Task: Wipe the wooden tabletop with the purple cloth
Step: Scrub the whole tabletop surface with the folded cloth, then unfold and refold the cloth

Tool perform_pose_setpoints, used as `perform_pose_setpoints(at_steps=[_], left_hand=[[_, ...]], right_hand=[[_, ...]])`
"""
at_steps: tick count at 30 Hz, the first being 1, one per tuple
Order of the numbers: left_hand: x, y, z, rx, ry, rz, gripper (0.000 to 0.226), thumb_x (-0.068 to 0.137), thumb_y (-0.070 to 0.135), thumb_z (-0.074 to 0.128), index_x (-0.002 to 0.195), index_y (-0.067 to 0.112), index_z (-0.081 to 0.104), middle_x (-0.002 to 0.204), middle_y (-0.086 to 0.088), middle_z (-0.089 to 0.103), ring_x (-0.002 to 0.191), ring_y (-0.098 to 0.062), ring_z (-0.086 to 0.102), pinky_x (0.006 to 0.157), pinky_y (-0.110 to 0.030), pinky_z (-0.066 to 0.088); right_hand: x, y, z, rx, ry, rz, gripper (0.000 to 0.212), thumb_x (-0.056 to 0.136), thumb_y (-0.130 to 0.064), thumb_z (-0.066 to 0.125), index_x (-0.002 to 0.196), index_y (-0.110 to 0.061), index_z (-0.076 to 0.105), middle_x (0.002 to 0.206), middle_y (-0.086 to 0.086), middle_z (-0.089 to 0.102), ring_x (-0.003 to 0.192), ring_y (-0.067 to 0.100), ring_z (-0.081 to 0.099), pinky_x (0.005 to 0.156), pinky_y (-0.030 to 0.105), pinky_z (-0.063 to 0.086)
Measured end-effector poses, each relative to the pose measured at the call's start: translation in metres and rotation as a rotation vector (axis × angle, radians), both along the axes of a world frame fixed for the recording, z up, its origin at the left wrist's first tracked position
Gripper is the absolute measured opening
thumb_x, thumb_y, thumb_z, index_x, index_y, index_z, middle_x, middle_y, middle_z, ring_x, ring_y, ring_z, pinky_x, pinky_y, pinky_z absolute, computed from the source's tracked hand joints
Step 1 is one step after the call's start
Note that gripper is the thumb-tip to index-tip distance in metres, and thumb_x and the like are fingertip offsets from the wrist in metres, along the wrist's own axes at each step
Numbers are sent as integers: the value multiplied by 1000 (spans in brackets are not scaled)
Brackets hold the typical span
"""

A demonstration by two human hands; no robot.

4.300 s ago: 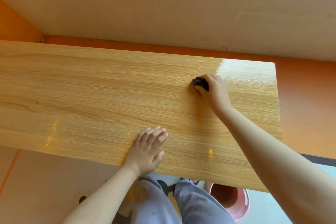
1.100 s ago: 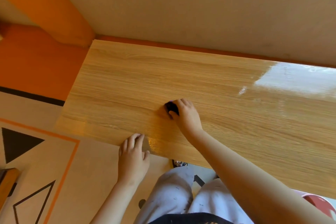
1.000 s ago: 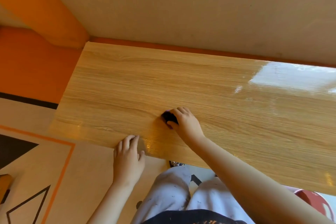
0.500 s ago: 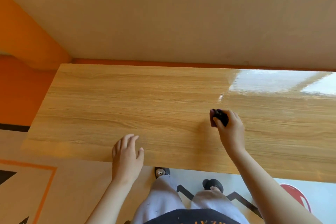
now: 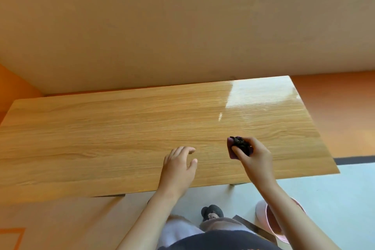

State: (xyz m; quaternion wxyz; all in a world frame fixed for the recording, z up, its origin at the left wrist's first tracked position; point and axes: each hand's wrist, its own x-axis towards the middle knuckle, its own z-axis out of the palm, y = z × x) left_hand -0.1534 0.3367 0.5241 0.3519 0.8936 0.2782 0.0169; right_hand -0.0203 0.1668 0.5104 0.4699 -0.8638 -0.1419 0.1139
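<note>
Purple cloth [image 5: 239, 146] bunched in right hand [image 5: 254, 158] over wooden tabletop [image 5: 121, 128]

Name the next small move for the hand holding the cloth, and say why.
Probably press the right hand down so the bunched purple cloth meets the wooden tabletop again, then sweep. The cloth looks lifted off the wood, pinched in the fingers, and the left hand hovers open beside it.

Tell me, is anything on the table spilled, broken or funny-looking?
Nothing stands out. The wooden tabletop looks bare and whole, with only a shiny glare near its far right corner. The right hand holds the bunched purple cloth, and the left hand is open above the near edge.
</note>
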Motion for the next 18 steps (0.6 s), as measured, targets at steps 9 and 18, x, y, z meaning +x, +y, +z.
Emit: perform_pose_setpoints(at_steps=[9,18], left_hand=[[39,-51,24,-368,74,-273,62,89,12,56,140,42,37,132,21,45,120,5,42,103,-22,34],[70,-53,54,-741,27,-350,31,93,5,56,112,27,63,113,11,68,108,0,60,89,-19,46]], right_hand=[[-14,-48,10,247,417,109,23,81,-10,71,100,-23,68,94,-2,71,90,12,66,75,20,49],[-14,-65,47,721,866,37,32,89,-11,57,121,-13,59,114,14,64,94,23,64,69,26,51]])
